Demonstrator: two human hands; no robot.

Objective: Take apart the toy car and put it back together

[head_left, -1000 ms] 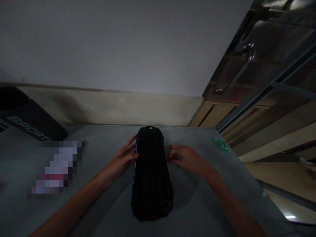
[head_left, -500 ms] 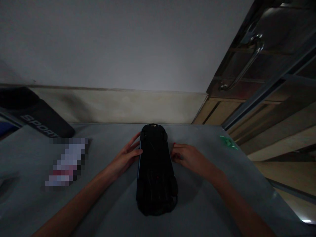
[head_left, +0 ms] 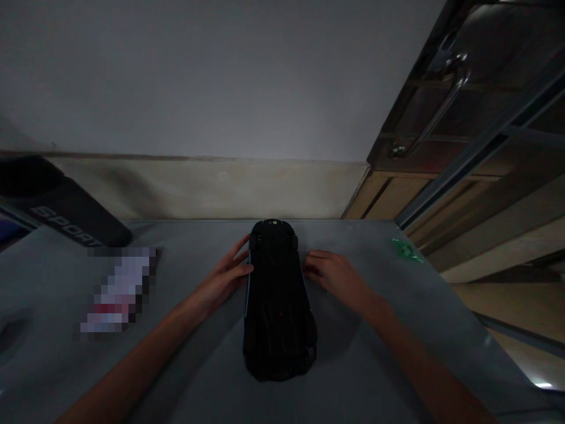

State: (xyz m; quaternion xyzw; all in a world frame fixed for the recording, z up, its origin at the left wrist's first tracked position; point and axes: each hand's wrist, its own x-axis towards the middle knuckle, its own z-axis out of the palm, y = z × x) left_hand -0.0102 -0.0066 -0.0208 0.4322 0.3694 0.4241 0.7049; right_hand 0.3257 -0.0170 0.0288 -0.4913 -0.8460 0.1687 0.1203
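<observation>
A long black object shaped like a toy car (head_left: 277, 306) lies lengthwise on the grey table (head_left: 185, 365), its narrow end pointing at the wall. My left hand (head_left: 224, 278) rests against its left side, fingers and thumb pressed to the edge near the far end. My right hand (head_left: 336, 275) is at the right side, fingers curled against that edge. The two hands hold the object between them. The light is dim and the object's details are hard to read.
A black bag printed "SPORT" (head_left: 62, 215) leans at the back left. A blurred light packet (head_left: 119, 288) lies left of my left arm. A small green scrap (head_left: 406, 249) sits near the table's right edge. A door with a metal handle (head_left: 435, 112) stands to the right.
My right hand has moved in from a little way off until its fingers touch the black object's right edge. The left hand has stayed on the left side. The view shifted slightly.
</observation>
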